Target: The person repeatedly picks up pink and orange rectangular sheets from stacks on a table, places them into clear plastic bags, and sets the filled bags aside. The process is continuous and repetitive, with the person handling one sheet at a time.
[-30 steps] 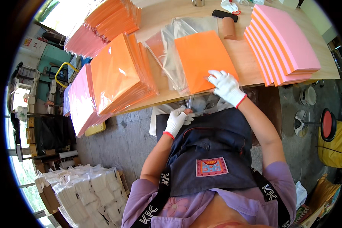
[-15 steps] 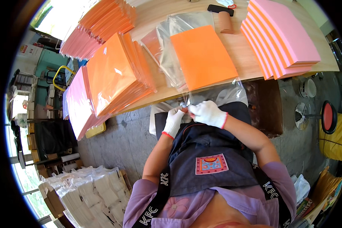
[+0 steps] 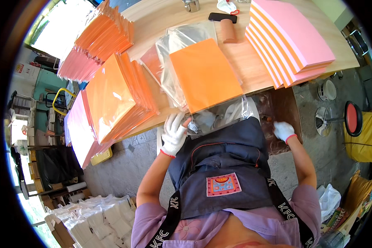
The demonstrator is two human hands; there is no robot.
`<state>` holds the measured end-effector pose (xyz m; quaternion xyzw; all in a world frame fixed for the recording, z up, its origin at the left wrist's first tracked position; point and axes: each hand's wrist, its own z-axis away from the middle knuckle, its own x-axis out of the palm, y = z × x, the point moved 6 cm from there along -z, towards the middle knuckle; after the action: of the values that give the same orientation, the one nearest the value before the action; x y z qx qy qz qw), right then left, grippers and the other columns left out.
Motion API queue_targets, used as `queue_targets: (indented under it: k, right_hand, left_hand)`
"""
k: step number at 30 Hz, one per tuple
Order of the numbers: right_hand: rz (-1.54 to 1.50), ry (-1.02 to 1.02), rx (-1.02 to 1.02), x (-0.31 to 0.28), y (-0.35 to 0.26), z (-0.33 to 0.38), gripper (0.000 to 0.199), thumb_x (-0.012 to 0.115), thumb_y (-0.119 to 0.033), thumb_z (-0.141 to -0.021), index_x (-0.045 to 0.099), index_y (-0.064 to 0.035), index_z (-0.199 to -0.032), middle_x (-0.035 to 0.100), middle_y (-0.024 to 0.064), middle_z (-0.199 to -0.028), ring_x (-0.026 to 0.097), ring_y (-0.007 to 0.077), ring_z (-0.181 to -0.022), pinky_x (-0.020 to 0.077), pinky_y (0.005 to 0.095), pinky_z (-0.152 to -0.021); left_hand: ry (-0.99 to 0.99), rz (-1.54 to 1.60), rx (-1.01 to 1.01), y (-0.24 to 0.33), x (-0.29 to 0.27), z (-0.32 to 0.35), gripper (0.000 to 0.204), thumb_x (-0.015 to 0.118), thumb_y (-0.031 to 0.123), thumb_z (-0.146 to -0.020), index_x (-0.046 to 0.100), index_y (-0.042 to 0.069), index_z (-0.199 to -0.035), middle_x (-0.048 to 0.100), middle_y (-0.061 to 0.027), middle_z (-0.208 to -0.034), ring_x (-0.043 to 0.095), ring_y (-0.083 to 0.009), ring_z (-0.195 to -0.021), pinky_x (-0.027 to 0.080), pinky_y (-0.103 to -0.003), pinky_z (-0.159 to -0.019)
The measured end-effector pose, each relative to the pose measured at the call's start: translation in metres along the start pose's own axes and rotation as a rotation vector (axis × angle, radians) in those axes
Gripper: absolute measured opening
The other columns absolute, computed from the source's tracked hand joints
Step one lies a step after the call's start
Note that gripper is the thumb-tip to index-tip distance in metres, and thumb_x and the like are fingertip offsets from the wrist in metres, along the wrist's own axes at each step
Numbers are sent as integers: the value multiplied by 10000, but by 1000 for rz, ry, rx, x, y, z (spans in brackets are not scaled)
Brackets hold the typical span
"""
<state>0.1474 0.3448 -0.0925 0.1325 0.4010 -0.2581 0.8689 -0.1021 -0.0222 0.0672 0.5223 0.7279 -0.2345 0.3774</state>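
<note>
My left hand (image 3: 174, 134), in a white glove, pinches the near flap of a clear plastic bag (image 3: 219, 118) that hangs over the front edge of the wooden table (image 3: 252, 66). Inside that bag lies an orange foam sheet (image 3: 204, 74), flat on the table. My right hand (image 3: 284, 130), also gloved, is out to the right below the table edge, fingers curled, with nothing visible in it. A pile of empty clear bags (image 3: 175, 53) lies under the orange sheet.
A stack of pink and orange sheets (image 3: 289, 39) sits at the right of the table. Bagged orange sheets (image 3: 115, 95) and pink ones (image 3: 80, 130) fan out at the left. A phone (image 3: 222, 17), tape roll (image 3: 228, 31), red stool (image 3: 351, 120) and white packs (image 3: 91, 223) are around.
My right hand left the bag's flap and swung out to the right, below the table edge. My left hand stays on the flap. The view has shifted slightly.
</note>
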Motion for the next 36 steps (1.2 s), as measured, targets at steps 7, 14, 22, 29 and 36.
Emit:
queue_targets:
  k: [7, 14, 22, 29, 36]
  right_hand:
    - [158, 1427, -862, -168, -132, 42, 471, 732, -181, -696, 583, -184, -1142, 579, 33, -1099, 559, 237, -1027, 476, 394, -876]
    - [-112, 1342, -1173, -161, -136, 32, 235, 780, -158, -638, 646, -129, -829, 620, 14, -889, 603, 212, -825, 515, 347, -749]
    - [-908, 1083, -676, -108, -131, 42, 201, 582, -70, -842, 448, -52, -694, 500, 98, -669, 510, 306, -598, 417, 348, -557]
    - [-1802, 807, -206, -62, -144, -11, 207, 605, -192, -901, 506, -113, -737, 458, -53, -635, 438, 36, -557, 319, 224, -444]
    - [-2326, 118, -24, -41, -159, -37, 237, 558, -345, -915, 589, -127, -1003, 596, -37, -820, 556, 65, -687, 364, 235, -408]
  left_hand:
    - [-132, 48, 342, 8, 37, -24, 469, 677, 168, -563, 651, 205, -1030, 559, 0, -1197, 507, -268, -1078, 442, -463, -924]
    - [-117, 133, 159, 7, 20, -18, 330, 688, 161, -617, 667, 110, -943, 642, -15, -1045, 569, -234, -994, 449, -440, -910]
    - [156, 770, -783, 3, 49, 46, 303, 498, 257, -946, 562, 46, -739, 563, -50, -696, 527, -157, -649, 411, -291, -598]
    - [677, 1263, -1374, -5, 120, 83, 169, 553, 240, -933, 554, 73, -913, 556, 19, -776, 539, -101, -674, 436, -236, -577]
    - [610, 1372, -1453, 7, 120, 72, 267, 563, 302, -938, 556, 48, -1018, 592, -26, -979, 538, -97, -858, 440, -240, -763]
